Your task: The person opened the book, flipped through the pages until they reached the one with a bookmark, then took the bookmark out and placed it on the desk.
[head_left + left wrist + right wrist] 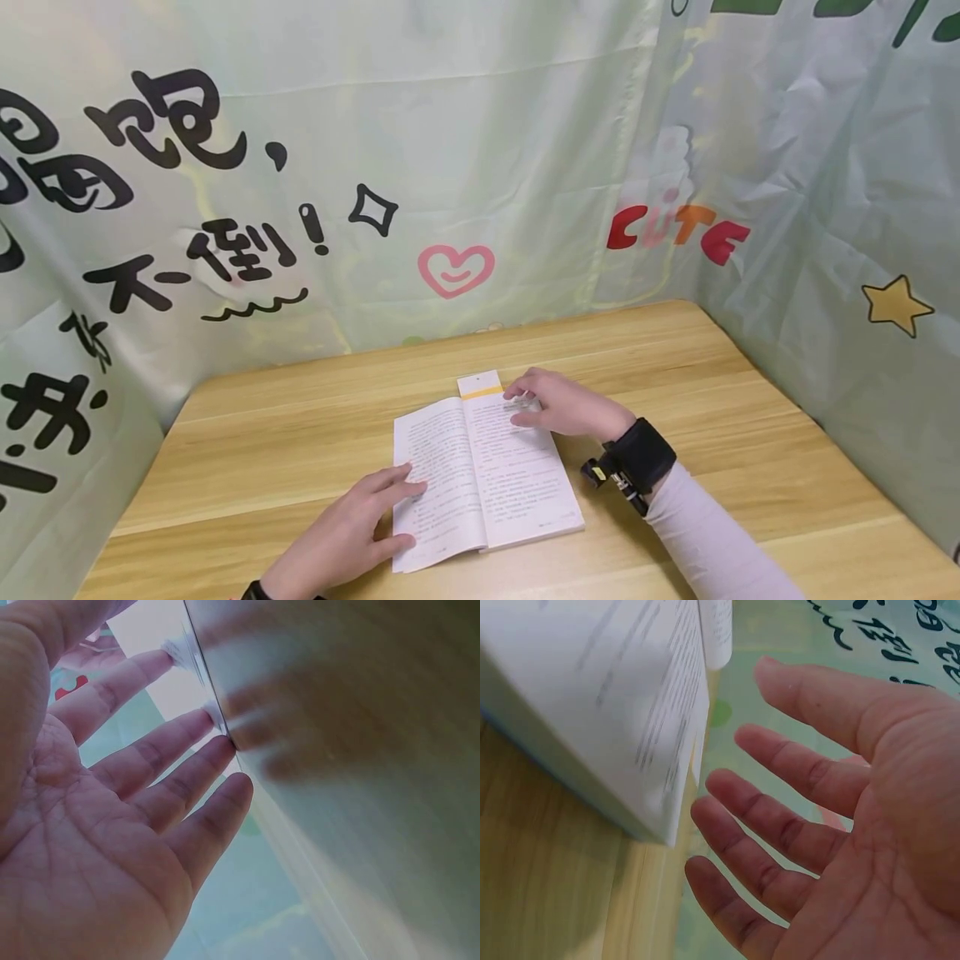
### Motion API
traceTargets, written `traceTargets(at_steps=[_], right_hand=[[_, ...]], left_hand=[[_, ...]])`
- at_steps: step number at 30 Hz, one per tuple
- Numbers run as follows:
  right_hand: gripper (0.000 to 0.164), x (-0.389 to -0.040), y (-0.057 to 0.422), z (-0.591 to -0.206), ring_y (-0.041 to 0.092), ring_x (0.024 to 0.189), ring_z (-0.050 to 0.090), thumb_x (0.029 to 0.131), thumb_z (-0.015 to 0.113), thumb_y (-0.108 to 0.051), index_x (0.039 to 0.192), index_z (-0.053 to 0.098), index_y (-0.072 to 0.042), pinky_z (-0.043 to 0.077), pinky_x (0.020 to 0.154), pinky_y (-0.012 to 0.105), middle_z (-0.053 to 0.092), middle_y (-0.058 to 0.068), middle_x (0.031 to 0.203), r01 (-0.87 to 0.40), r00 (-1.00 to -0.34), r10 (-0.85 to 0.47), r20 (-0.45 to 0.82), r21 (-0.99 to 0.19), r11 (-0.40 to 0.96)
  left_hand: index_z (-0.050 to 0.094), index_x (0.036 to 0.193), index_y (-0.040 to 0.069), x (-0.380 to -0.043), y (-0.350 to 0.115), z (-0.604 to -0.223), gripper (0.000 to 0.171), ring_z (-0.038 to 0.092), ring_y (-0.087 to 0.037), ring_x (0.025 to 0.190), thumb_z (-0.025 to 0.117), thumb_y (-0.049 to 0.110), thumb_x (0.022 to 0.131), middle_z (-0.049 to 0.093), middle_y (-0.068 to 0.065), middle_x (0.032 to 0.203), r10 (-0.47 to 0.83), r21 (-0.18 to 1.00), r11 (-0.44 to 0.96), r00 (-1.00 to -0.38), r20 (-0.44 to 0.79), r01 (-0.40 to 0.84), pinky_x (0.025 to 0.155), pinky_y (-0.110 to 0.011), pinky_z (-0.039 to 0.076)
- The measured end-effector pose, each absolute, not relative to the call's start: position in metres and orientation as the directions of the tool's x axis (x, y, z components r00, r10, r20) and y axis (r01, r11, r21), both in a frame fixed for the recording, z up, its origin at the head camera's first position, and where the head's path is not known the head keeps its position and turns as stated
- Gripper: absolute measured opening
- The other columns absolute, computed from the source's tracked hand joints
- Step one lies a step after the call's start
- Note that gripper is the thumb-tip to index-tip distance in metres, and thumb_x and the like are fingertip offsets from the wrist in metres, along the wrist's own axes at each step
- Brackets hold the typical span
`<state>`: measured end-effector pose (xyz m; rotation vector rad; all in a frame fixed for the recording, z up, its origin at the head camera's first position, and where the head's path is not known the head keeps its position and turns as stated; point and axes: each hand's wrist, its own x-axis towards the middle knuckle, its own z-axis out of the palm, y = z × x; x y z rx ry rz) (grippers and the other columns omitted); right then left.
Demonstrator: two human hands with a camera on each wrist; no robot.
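An open book (517,475) with printed text on both pages lies on the wooden table. A white piece with a yellow stripe (479,384) sticks out past its top edge. My left hand (348,521) is at the book's left side, its fingertips on the left page's edge; the left wrist view shows the fingers extended against the paper (154,637). Above the top right corner of the right page hovers my right hand (566,404). In the right wrist view its fingers (780,817) are spread and relaxed, apart from the book's thick page block (592,712), with nothing held.
The wooden table (300,433) runs back to a pale green printed cloth (525,167), which hangs behind it and along both sides. A black wrist camera strap (641,454) sits on my right wrist, close over the tabletop.
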<state>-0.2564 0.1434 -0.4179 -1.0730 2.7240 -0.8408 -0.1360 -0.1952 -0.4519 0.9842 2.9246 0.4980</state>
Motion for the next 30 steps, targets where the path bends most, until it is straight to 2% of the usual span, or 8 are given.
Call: traceTargets(at_steps=[4,9,20,26,30], right_hand=[[0.041,-0.261,0.148,-0.422,0.025,0.098,0.051,0.091,0.067,-0.025,0.124,0.063,-0.001,0.043,0.081,0.035,0.056,0.012,0.115,-0.561,-0.786,-0.614,0.074,-0.505,0.656],[0.046,-0.263,0.151,-0.424,0.024,0.108,0.051,0.091,0.068,-0.027,0.129,0.060,-0.003,0.042,0.089,0.036,0.054,0.012,0.122,-0.502,-0.822,-0.568,0.025,-0.502,0.704],[0.046,-0.268,0.157,-0.428,0.025,0.112,0.052,0.090,0.068,-0.024,0.130,0.060,-0.002,0.042,0.092,0.037,0.056,0.012,0.124,-0.484,-0.837,-0.546,0.031,-0.506,0.714],[0.049,-0.268,0.158,-0.431,0.026,0.111,0.052,0.091,0.067,-0.023,0.133,0.057,0.000,0.043,0.088,0.037,0.055,0.014,0.124,-0.488,-0.837,-0.547,0.037,-0.504,0.713],[0.049,-0.270,0.159,-0.436,0.023,0.101,0.052,0.092,0.066,-0.023,0.134,0.056,-0.001,0.042,0.079,0.035,0.055,0.012,0.122,-0.486,-0.833,-0.552,0.031,-0.516,0.705]], left_hand=[[0.057,0.136,0.023,-0.136,-0.195,-0.451,0.057,0.042,-0.028,0.127,0.073,0.037,0.083,0.042,-0.009,0.145,0.582,0.313,0.759,-0.811,0.069,0.571,0.096,-0.045,0.042],[0.057,0.136,0.023,-0.136,-0.196,-0.451,0.057,0.042,-0.028,0.128,0.073,0.038,0.084,0.042,-0.009,0.145,0.583,0.315,0.759,-0.810,0.059,0.569,0.097,-0.045,0.042],[0.057,0.136,0.021,-0.138,-0.198,-0.452,0.057,0.043,-0.028,0.128,0.073,0.038,0.084,0.042,-0.010,0.145,0.601,0.311,0.744,-0.796,0.077,0.591,0.096,-0.044,0.042],[0.057,0.136,0.021,-0.138,-0.198,-0.451,0.057,0.042,-0.028,0.128,0.072,0.038,0.084,0.041,-0.010,0.145,0.599,0.312,0.747,-0.798,0.064,0.587,0.096,-0.045,0.042],[0.056,0.138,0.023,-0.139,-0.198,-0.450,0.057,0.041,-0.028,0.129,0.071,0.040,0.085,0.041,-0.009,0.146,0.595,0.319,0.756,-0.803,0.032,0.572,0.096,-0.046,0.042]])
